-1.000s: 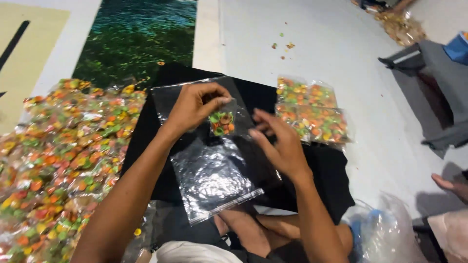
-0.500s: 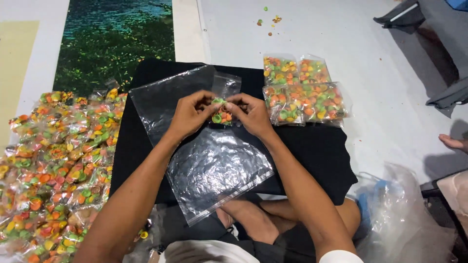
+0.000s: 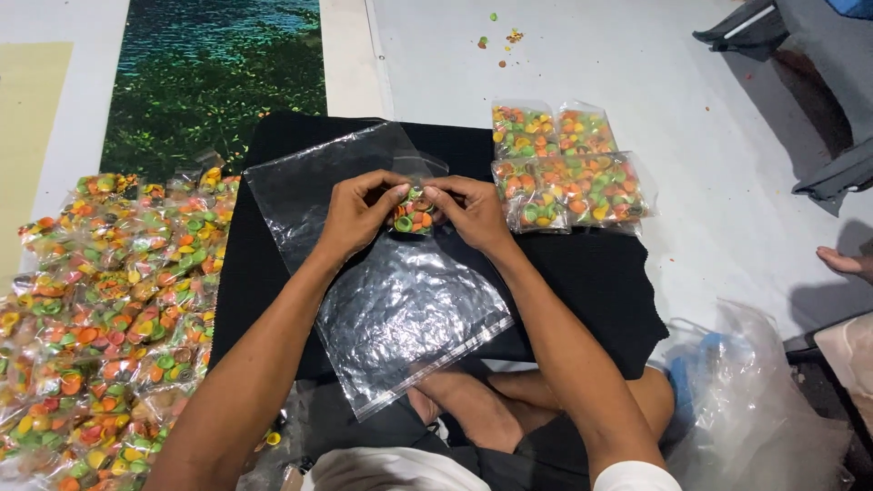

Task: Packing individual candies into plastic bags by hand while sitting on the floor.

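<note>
The small packet of coloured sweets sits between my two hands, above the middle of the black cloth that is spread on the floor. To my left a big heap of packets of the same kind covers the floor and touches the cloth's edge. Under my hands lies a large clear bag, flat and crinkled on the cloth, its far end reaching past my knuckles and its near end over my crossed legs. A smaller stack of filled packets rests at the far right corner of the cloth, well apart from my hands. At my right side sits a crumpled plastic sack with something blue inside.

My left hand has its grip pinching the left edge of the small packet, fingers curled in. My right hand pinches the right edge the same way, thumb and fingertips pressed on the plastic. A few loose sweets lie far off on the floor.
</note>
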